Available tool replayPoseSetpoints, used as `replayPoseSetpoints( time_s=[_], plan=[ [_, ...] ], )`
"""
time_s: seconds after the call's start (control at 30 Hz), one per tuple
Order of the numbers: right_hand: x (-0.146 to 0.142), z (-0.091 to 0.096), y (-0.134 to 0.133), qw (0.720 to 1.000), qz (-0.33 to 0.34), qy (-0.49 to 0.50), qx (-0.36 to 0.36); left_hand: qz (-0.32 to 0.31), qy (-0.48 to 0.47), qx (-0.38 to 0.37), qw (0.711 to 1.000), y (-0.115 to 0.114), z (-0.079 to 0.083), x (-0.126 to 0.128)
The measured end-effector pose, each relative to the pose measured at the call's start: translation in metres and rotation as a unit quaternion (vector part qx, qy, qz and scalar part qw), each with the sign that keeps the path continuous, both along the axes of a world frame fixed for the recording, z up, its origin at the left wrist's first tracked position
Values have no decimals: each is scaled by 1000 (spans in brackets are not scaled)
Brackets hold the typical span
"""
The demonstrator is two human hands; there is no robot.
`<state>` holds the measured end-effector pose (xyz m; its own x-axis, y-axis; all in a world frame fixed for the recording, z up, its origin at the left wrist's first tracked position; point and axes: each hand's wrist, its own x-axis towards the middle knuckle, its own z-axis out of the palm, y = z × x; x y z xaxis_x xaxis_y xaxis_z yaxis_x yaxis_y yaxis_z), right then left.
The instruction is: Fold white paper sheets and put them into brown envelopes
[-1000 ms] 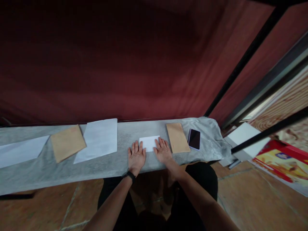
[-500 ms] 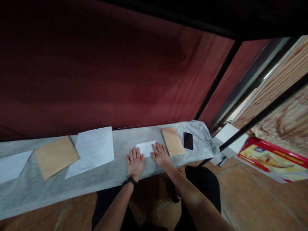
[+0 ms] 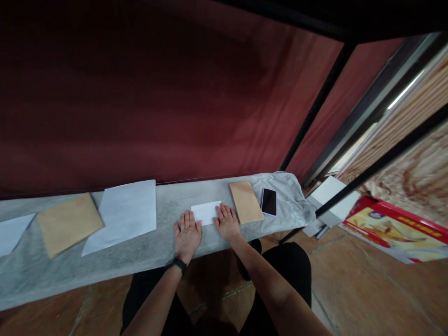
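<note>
Dark red panelling (image 3: 196, 116) rises behind a long, narrow tabletop (image 3: 168, 245) draped in grey cloth, with brown tiled floor (image 3: 371, 289) below. On the tabletop, directly in front of the person, a small white paper (image 3: 205, 213) lies flat between 2 hands. The left hand (image 3: 188, 237), palm down at the paper's left side, has its grip released, fingers extended; a dark band (image 3: 179, 265) circles that wrist. The right hand (image 3: 227, 224) also has a released grip, its spread fingers resting on the paper's right edge. Neither hand grasps anything.

Near the right hand lies a tan envelope (image 3: 247, 202), with a dark-screened phone (image 3: 269, 202) just beside it. Well apart on the left, a large white sheet (image 3: 128, 214) lies partly under a broader brown envelope (image 3: 68, 226), and another white sheet (image 3: 13, 233) is cut off by the picture's edge. Off the tabletop's right end are a white box (image 3: 334, 198) and a red-and-yellow box (image 3: 399, 229).
</note>
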<state>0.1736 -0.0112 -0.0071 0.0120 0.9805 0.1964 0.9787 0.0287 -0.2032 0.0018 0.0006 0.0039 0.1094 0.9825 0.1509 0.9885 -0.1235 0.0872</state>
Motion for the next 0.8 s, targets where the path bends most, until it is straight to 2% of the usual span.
replayPoseSetpoints(
  time_s=[0.6, 0.8],
  plan=[
    [1, 4, 1, 999, 0, -1, -46, 1, -9, -8, 1000, -3, 6, 1],
    [2, 3, 0, 999, 6, 5, -32, -3, -10, -11, 1000, -4, 8, 1]
  ],
)
